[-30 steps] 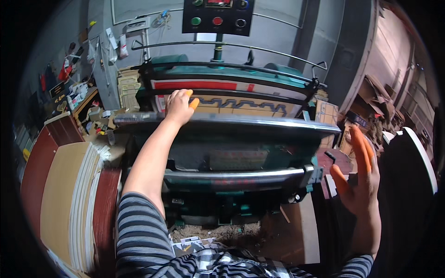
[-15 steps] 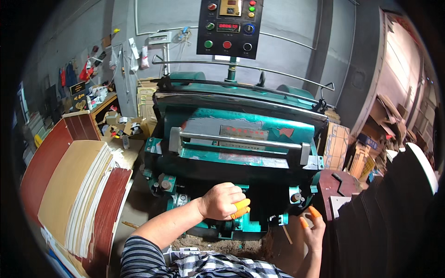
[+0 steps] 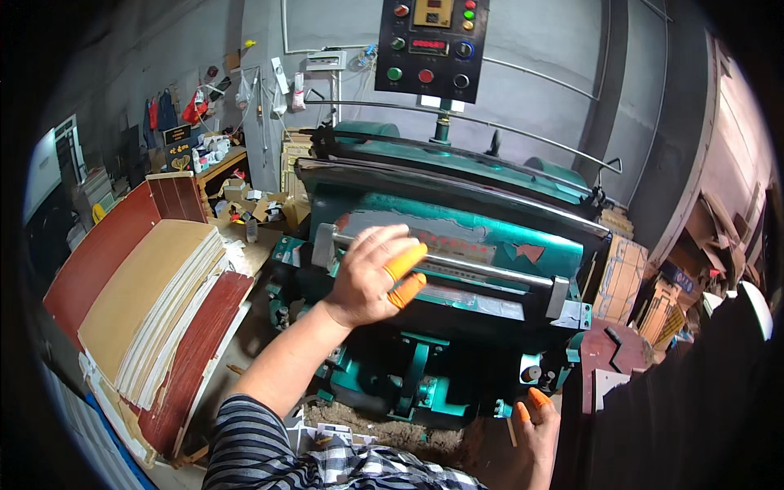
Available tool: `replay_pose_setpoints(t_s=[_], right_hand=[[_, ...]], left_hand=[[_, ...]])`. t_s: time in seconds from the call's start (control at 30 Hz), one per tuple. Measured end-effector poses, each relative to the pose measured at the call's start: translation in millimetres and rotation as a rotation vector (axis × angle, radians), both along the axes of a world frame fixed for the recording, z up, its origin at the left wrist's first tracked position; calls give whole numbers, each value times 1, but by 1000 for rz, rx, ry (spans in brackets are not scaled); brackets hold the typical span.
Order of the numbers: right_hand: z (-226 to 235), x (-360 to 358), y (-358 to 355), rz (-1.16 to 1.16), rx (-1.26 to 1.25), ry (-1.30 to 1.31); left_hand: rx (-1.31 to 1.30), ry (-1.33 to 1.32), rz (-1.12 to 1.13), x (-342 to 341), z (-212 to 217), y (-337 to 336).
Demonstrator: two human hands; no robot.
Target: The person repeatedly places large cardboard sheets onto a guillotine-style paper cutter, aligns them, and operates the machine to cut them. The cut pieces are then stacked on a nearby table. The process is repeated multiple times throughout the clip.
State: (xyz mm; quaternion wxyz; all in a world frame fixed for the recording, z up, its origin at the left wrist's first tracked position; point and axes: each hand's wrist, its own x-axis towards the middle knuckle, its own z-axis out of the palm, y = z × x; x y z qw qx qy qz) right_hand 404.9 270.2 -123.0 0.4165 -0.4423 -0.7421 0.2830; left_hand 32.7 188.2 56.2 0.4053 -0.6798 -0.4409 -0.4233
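My left hand [image 3: 371, 278], with orange finger covers on two fingers, is raised in front of the green machine [image 3: 482, 229]. Its fingers are loosely bent and apart, and I see nothing in them. Behind it runs a metal bar [image 3: 498, 273] fixed between two grey end brackets; the hand hides part of this bar, and I cannot tell whether they touch. Lower on the right, my right hand [image 3: 539, 433] hovers near the machine's lower right corner. Orange covers sit on two of its upraised, parted fingers, and it holds nothing.
Stacked boards [image 3: 147, 294] in tan, white and dark red stand on my left. A black control panel [image 3: 431, 45] with coloured buttons rises above the machine. Dark stacked sheets [image 3: 678, 408] lie at right, beside a dark red tabletop [image 3: 625, 347] with a black crank-shaped rod.
My left hand has risen from below the metal bar to in front of it, and its fingers have loosened. The right hand has sunk slightly. The whole view has shifted.
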Motion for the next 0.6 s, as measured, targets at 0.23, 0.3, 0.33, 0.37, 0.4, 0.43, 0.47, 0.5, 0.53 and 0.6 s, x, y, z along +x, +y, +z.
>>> replay_pose_setpoints(t_s=[0.23,0.3,0.33,0.37,0.4,0.43,0.47,0.5,0.53,0.6], right_hand=[[25,25,-21,-79,352,29],[37,29,-30,-76,454,74],[42,31,-36,-66,489,85],[43,33,-42,-55,518,117],[44,33,-48,-45,548,147],[48,27,-57,-34,510,267],[49,25,-60,-47,545,220],[51,19,-60,-20,561,180],[51,12,-59,-1,575,134],[36,-2,-49,-17,525,81]], left_hand=[[-10,-96,202,-25,9,9],[-112,-117,270,-38,-2,12],[-164,-130,309,-47,-13,16],[-230,-170,387,-57,-27,21],[-363,-235,456,-70,-47,23],[-520,-341,481,-70,-57,21],[-678,-447,507,-70,-69,16],[-795,-418,572,-87,-98,4],[-916,-386,626,-105,-132,-7],[-1156,-429,732,-107,-179,-36]])
